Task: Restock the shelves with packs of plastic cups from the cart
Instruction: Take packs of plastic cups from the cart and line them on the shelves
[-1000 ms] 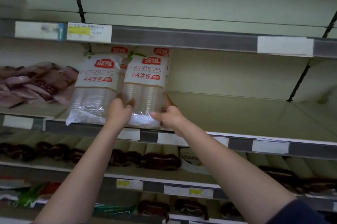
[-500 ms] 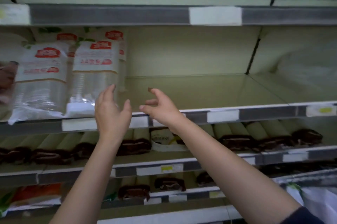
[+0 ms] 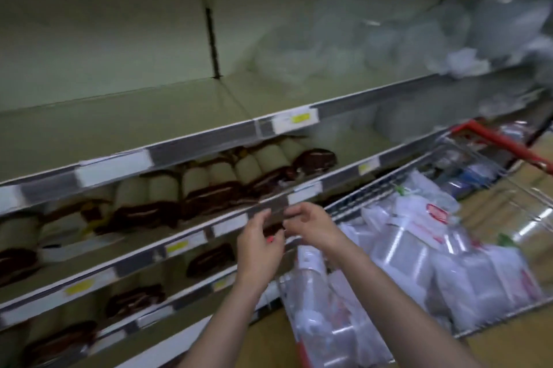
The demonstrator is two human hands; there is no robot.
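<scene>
Red-handled cart (image 3: 502, 140), clear red-labelled cup packs (image 3: 419, 236), pale green shelves (image 3: 119, 125).

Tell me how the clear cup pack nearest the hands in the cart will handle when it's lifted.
The pack of cups probably weighs little for its bulk: thin clear cups show through. Its glossy film looks slippery, so it may slide in a loose hold. The long stack could sag or bend if it is held by one end.

I see open shelf deck (image 3: 125, 125) upper left, free to reach | lower shelves blocked by brown-banded rolls (image 3: 209, 188) | wire cart (image 3: 478, 176) crammed with cup packs (image 3: 419, 245), right | clear bags (image 3: 419, 35) crowd upper right
</scene>
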